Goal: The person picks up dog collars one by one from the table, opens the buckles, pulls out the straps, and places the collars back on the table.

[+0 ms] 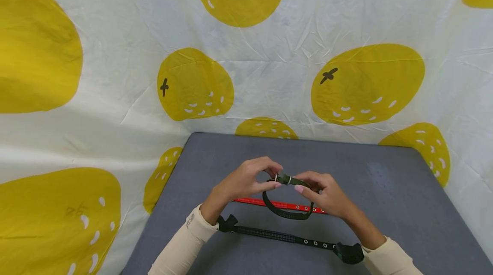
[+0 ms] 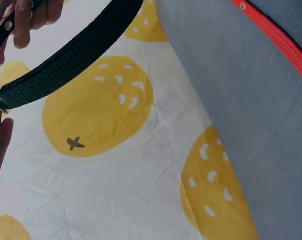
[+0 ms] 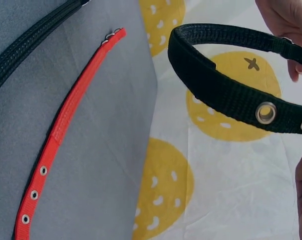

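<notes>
A dark green collar (image 1: 286, 213), a strap with metal eyelets, is bent into a loop and held up over the table. My left hand (image 1: 250, 177) pinches it beside the metal buckle (image 1: 276, 178) between thumb and fingers. On the other side, my right hand (image 1: 322, 190) grips the strap between thumb and fingers, close to a metal ring (image 1: 289, 180). The right wrist view shows the loop's textured lining and a large eyelet (image 3: 266, 113). In the left wrist view the collar (image 2: 76, 67) crosses above the left fingertips.
Behind the loop, a red collar (image 1: 265, 202) with eyelets lies across the grey table (image 1: 215, 151). Nearer me lies a black collar (image 1: 265, 234), also with eyelets. Dark pieces (image 1: 348, 252) sit by both cuffs. A white cloth with yellow fruit shapes (image 1: 269, 87) hangs around the table.
</notes>
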`<action>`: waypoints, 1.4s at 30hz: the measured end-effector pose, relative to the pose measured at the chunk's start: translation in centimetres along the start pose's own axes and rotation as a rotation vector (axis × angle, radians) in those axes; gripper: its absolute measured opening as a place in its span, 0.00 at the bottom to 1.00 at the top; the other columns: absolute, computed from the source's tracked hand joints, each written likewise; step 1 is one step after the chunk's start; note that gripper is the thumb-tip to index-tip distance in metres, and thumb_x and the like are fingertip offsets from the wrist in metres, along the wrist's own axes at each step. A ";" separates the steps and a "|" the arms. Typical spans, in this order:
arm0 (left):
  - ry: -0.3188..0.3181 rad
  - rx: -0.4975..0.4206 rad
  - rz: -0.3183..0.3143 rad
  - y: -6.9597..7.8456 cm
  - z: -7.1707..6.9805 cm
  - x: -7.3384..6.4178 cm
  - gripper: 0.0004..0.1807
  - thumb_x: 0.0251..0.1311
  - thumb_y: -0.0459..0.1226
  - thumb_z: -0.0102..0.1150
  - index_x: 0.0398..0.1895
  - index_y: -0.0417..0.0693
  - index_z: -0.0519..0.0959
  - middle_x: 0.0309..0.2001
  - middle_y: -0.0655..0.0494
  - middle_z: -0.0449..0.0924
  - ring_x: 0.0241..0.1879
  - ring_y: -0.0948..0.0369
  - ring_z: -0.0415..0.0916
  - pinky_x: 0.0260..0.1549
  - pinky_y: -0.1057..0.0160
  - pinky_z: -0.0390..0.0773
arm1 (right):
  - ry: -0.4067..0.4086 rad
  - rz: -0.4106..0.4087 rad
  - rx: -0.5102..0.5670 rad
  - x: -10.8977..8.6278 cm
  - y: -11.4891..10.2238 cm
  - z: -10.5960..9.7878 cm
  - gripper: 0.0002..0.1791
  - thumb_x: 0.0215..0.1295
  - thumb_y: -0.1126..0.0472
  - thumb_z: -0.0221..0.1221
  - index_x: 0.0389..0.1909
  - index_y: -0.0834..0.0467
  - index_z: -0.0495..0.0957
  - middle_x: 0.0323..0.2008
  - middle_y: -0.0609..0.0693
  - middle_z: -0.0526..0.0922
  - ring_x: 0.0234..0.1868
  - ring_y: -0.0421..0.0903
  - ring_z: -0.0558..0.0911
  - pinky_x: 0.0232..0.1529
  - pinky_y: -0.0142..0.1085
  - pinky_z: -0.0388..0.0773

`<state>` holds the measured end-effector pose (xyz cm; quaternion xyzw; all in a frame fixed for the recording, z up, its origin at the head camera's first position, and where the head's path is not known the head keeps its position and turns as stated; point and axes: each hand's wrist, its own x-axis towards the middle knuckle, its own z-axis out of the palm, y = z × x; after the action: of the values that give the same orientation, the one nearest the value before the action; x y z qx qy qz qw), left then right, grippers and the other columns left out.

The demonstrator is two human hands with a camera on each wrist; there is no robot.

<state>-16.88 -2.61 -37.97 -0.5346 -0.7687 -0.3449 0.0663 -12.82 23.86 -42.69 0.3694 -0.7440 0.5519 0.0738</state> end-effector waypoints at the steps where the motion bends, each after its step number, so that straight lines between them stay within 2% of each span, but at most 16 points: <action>1: -0.012 0.000 -0.003 0.1 0.0 0.0 0.22 0.60 0.38 0.71 0.56 0.44 0.77 0.47 0.52 0.81 0.44 0.66 0.81 0.48 0.77 0.77 | 0.000 -0.002 -0.001 0.1 -0.1 0.0 0.18 0.62 0.76 0.60 0.48 0.55 0.83 0.22 0.42 0.76 0.15 0.30 0.68 0.16 0.25 0.67; 5: -0.061 0.012 -0.004 0.3 -0.1 0.0 0.25 0.62 0.38 0.69 0.62 0.45 0.76 0.48 0.55 0.79 0.43 0.67 0.80 0.46 0.78 0.76 | -0.006 0.000 0.008 0.3 -0.3 0.3 0.18 0.61 0.77 0.60 0.48 0.55 0.83 0.19 0.44 0.73 0.15 0.31 0.66 0.15 0.25 0.65; 10: -0.083 0.041 0.055 0.2 0.2 0.0 0.23 0.64 0.36 0.67 0.62 0.46 0.77 0.51 0.55 0.77 0.44 0.66 0.78 0.44 0.80 0.75 | -0.031 0.038 0.043 0.4 -0.4 0.5 0.17 0.64 0.77 0.59 0.49 0.57 0.83 0.15 0.45 0.70 0.14 0.32 0.65 0.15 0.27 0.65; 13: -0.075 0.054 0.079 0.1 0.3 0.0 0.20 0.64 0.35 0.67 0.59 0.47 0.79 0.50 0.56 0.78 0.44 0.66 0.77 0.44 0.80 0.75 | -0.038 0.072 0.047 0.3 -0.5 0.5 0.17 0.65 0.76 0.59 0.49 0.56 0.83 0.14 0.46 0.70 0.14 0.32 0.65 0.15 0.28 0.66; 19: -0.058 0.057 0.067 0.0 0.5 -0.1 0.17 0.65 0.39 0.66 0.55 0.47 0.79 0.49 0.57 0.78 0.42 0.69 0.77 0.44 0.81 0.75 | -0.034 0.102 0.024 0.4 -0.4 0.6 0.17 0.66 0.74 0.59 0.49 0.52 0.84 0.15 0.44 0.70 0.14 0.32 0.63 0.15 0.28 0.65; 28: -0.043 0.055 0.029 0.4 0.9 0.0 0.21 0.59 0.43 0.71 0.54 0.46 0.80 0.47 0.57 0.83 0.41 0.69 0.79 0.44 0.80 0.75 | -0.034 0.107 0.018 0.6 -0.5 0.9 0.16 0.67 0.73 0.59 0.49 0.52 0.83 0.14 0.44 0.70 0.14 0.32 0.62 0.16 0.27 0.64; 36: 0.013 0.039 -0.005 0.7 1.4 0.3 0.14 0.59 0.36 0.71 0.47 0.46 0.80 0.41 0.58 0.85 0.38 0.70 0.80 0.41 0.80 0.75 | -0.036 0.091 0.036 0.8 -0.7 0.8 0.16 0.67 0.74 0.59 0.49 0.54 0.84 0.16 0.45 0.72 0.14 0.35 0.65 0.16 0.28 0.65; 42: 0.034 0.038 0.013 0.7 1.2 0.4 0.14 0.59 0.36 0.71 0.45 0.47 0.79 0.39 0.58 0.86 0.38 0.71 0.81 0.38 0.78 0.77 | -0.043 0.093 0.036 0.7 -0.7 0.4 0.17 0.67 0.74 0.59 0.49 0.53 0.84 0.15 0.44 0.70 0.14 0.33 0.63 0.16 0.27 0.64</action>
<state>-16.12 -1.44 -38.39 -0.5323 -0.7704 -0.3387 0.0918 -12.80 23.05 -41.97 0.3474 -0.7517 0.5600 0.0258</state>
